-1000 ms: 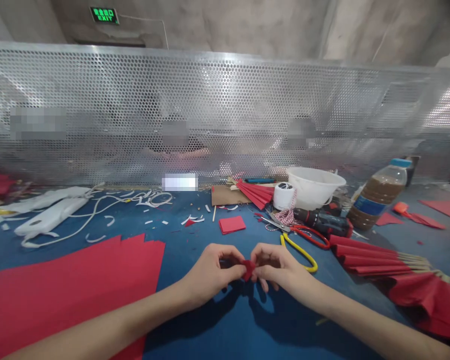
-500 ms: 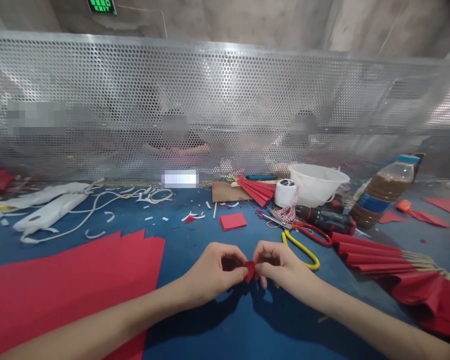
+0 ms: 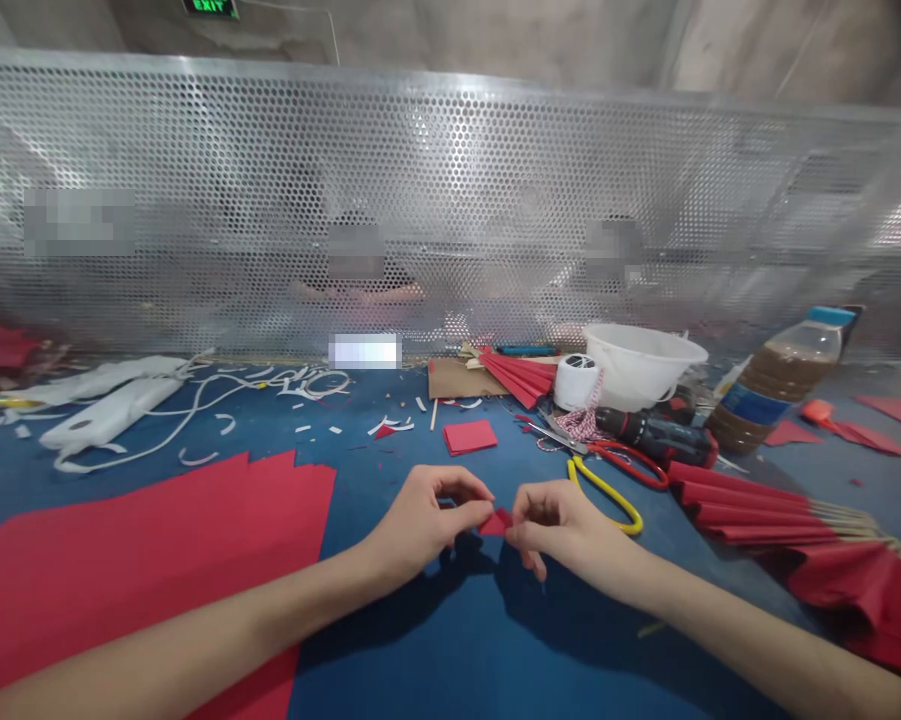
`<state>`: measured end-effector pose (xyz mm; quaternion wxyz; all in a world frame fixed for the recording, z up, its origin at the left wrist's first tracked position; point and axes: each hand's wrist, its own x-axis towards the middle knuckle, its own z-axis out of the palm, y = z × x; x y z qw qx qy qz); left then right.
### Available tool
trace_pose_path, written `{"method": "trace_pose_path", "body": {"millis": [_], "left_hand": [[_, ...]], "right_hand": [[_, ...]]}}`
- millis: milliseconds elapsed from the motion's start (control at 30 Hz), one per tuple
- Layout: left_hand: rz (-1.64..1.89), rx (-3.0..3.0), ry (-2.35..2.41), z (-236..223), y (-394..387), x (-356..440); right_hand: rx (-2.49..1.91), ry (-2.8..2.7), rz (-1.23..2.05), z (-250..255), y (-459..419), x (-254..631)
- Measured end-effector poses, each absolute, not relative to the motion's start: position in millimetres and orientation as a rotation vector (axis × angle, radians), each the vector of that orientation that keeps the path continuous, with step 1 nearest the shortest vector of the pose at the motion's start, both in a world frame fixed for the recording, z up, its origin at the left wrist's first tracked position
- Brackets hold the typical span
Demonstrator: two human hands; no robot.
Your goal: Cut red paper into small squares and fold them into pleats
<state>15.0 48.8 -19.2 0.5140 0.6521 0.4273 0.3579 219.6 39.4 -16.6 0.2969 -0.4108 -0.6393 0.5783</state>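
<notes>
We look down over a blue table [image 3: 397, 650] that runs to a perforated metal screen [image 3: 450, 200] on its far side. Large red paper sheets [image 3: 135, 570] cover the near left of the table, and a pleated red paper fan [image 3: 750, 510] with wooden sticks lies to the right. At the far right stands a plastic bottle [image 3: 776, 390] of brown liquid, beside a white plastic bowl [image 3: 641, 360] and a cordless drill [image 3: 649, 437]. White plastic strips [image 3: 112, 405] and paper scraps trail across the far left.

Nearer the middle we have a piece of cardboard [image 3: 454, 378], a small red paper stack [image 3: 469, 436], and a pair of yellow-handled pliers [image 3: 607, 495] near our right hand [image 3: 562, 525]. That hand pinches the right end of a small folded red paper piece [image 3: 496, 522], held just above the table between our two hands. Our left hand [image 3: 420, 520] curls beside it, its fingertips at the piece's left edge, though we cannot tell whether it grips.
</notes>
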Motion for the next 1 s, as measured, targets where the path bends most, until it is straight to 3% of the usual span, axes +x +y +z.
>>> {"method": "trace_pose_path", "body": {"millis": [1000], "left_hand": [[0.691, 1.720, 1.000, -15.8, 43.6, 15.7]], "right_hand": [[-1.095, -1.877, 1.422, -13.3, 37.1, 221.5]]}}
